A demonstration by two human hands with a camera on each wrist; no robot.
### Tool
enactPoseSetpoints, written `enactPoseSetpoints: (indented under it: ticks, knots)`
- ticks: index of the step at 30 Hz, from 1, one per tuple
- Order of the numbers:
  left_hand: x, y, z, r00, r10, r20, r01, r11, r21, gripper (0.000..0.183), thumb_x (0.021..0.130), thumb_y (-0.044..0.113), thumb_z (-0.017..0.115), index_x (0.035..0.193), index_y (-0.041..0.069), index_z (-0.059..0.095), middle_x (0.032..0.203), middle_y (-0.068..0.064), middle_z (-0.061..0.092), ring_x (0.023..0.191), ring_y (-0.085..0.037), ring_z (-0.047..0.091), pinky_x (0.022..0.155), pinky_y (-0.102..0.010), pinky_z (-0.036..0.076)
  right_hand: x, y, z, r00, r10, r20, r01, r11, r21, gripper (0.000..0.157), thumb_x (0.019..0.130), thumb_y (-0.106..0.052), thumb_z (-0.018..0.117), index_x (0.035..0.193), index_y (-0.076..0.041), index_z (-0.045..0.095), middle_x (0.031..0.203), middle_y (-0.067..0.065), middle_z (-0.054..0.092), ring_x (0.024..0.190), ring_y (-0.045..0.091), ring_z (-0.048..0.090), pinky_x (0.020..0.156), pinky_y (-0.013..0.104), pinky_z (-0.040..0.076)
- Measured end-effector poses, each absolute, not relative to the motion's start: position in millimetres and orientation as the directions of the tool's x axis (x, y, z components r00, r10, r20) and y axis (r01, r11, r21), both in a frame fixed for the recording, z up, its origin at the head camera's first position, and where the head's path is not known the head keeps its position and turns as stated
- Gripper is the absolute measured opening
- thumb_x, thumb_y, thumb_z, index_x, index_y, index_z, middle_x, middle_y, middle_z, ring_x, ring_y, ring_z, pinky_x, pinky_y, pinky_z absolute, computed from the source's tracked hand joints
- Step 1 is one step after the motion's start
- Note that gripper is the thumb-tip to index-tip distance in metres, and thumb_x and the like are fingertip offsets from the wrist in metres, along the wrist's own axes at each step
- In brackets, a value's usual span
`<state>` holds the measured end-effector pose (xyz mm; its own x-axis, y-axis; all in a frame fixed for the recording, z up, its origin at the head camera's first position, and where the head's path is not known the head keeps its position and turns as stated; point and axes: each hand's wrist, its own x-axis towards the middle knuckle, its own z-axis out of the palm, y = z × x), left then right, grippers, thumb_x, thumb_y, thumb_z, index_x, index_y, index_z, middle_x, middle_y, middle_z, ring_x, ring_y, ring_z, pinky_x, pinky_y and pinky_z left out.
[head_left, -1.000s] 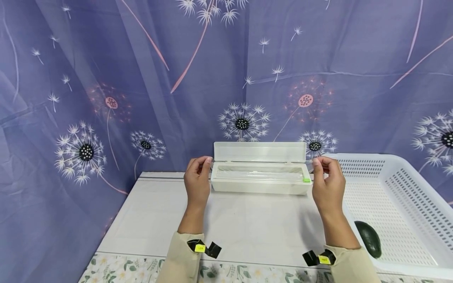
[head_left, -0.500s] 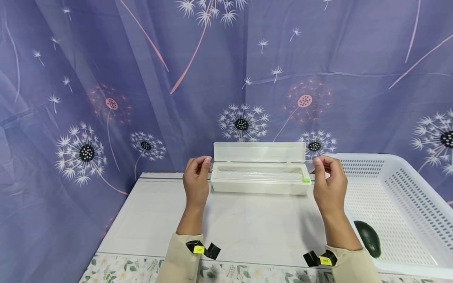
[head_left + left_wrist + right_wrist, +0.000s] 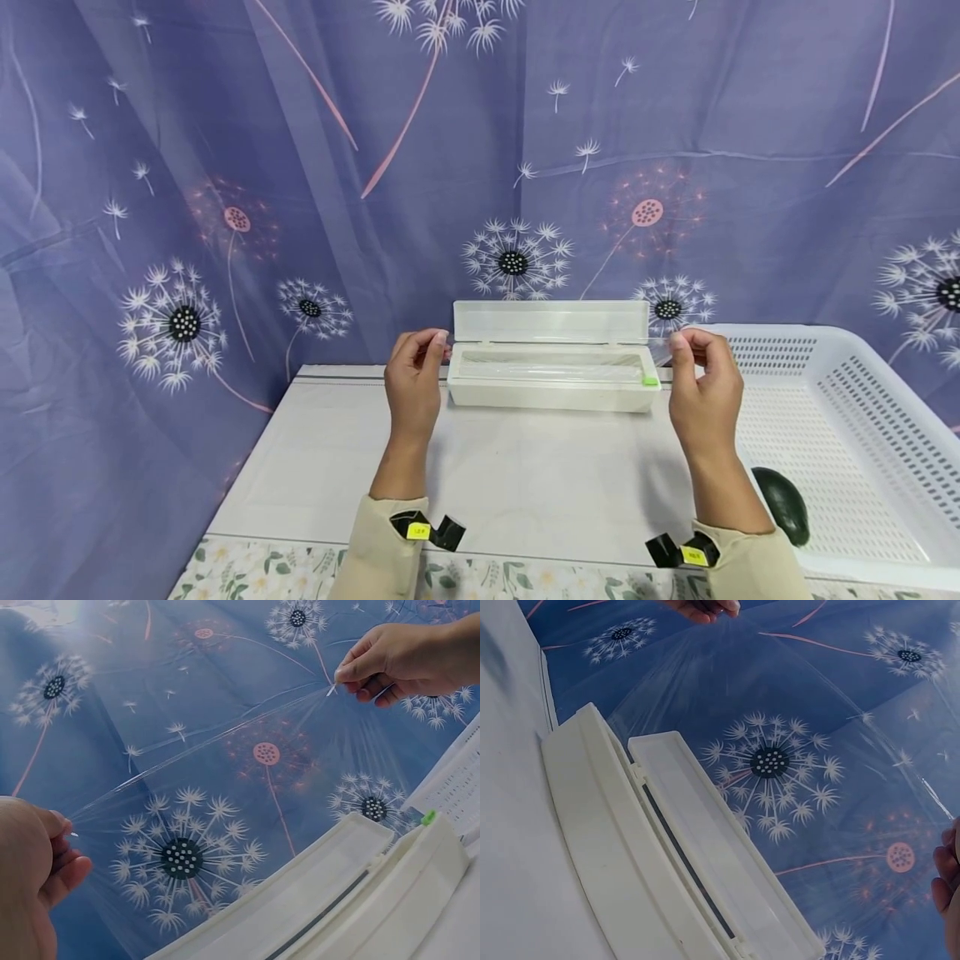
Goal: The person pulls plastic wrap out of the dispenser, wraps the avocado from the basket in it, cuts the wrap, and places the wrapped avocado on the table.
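A white cling film dispenser [image 3: 555, 398] stands at the back of the table, its lid [image 3: 551, 322] raised. Inside lies a roll of film [image 3: 555, 372], and a green slider [image 3: 649, 382] sits at the right end of its front rim. A clear sheet of cling film [image 3: 202, 746] stretches between the two hands above the box. With thumb and fingers, my left hand [image 3: 414, 387] pinches one corner of the sheet, left of the dispenser. The other corner is pinched by my right hand [image 3: 705, 396], to the right of it. In the head view the sheet hardly shows.
A white perforated basket [image 3: 855, 467] stands on the right, with a dark green oblong fruit or vegetable [image 3: 782, 505] in it. Behind the table hangs a purple dandelion-print curtain [image 3: 375, 250]. A floral cloth [image 3: 255, 571] borders the white tabletop [image 3: 540, 492] in front.
Both hands have drifted a little farther apart, the right one to the right and the left slightly left. The pinch on the film is kept, and the dispenser has not moved.
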<state>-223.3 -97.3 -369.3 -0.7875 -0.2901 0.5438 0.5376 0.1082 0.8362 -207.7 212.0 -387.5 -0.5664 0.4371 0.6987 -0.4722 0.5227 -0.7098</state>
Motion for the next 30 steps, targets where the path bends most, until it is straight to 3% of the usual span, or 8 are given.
enactPoseSetpoints:
  ticks: [12,19,25,30]
  knots:
    - [-210.4,-105.8,-357.1,-0.830,-0.213,0.516,0.468,0.239,0.851,0.018,0.091,0.012,0.065,0.102,-0.002,0.072,0.097,-0.015,0.061,0.086,-0.005,0.058,0.076,-0.011,0.048,-204.4,210.7,-385.6,-0.566,0.452,0.690,-0.486,0.494,-0.721,0.023,0.096,-0.015,0.059,0.099,0.007,0.062,0.092,-0.017,0.055,0.087,-0.007,0.052,0.082,0.011,0.041]
    - [-208.0,-109.3,-362.0,-0.867,-0.111,0.486,0.465,0.170,0.869,0.024,0.085,-0.002,0.068,0.109,-0.005,0.068,0.103,-0.015,0.056,0.099,-0.021,0.061,0.094,-0.021,0.053,-199.1,213.0,-385.7,-0.577,0.444,0.686,-0.472,0.503,-0.724,0.021,0.096,-0.014,0.059,0.098,0.007,0.061,0.090,-0.019,0.054,0.086,-0.008,0.051,0.081,0.010,0.040]
    - [-214.8,-116.6,-380.1,-0.848,-0.124,0.515,0.477,0.245,0.844,0.016,0.086,0.007,0.071,0.102,0.005,0.073,0.099,-0.008,0.060,0.095,-0.014,0.061,0.089,-0.019,0.055,-196.5,217.2,-387.5,-0.577,0.423,0.699,-0.478,0.519,-0.709,0.016,0.094,-0.009,0.060,0.098,0.006,0.062,0.090,-0.020,0.053,0.086,-0.009,0.050,0.082,0.009,0.039]
    - [-211.1,-119.7,-381.5,-0.836,-0.128,0.534,0.487,0.277,0.829,0.013,0.086,0.009,0.071,0.098,0.007,0.074,0.096,-0.002,0.062,0.095,-0.016,0.064,0.088,-0.020,0.055,-194.1,220.1,-389.5,-0.585,0.411,0.700,-0.474,0.526,-0.706,0.015,0.094,-0.008,0.061,0.098,0.006,0.063,0.091,-0.019,0.053,0.086,-0.009,0.050,0.083,0.009,0.039]
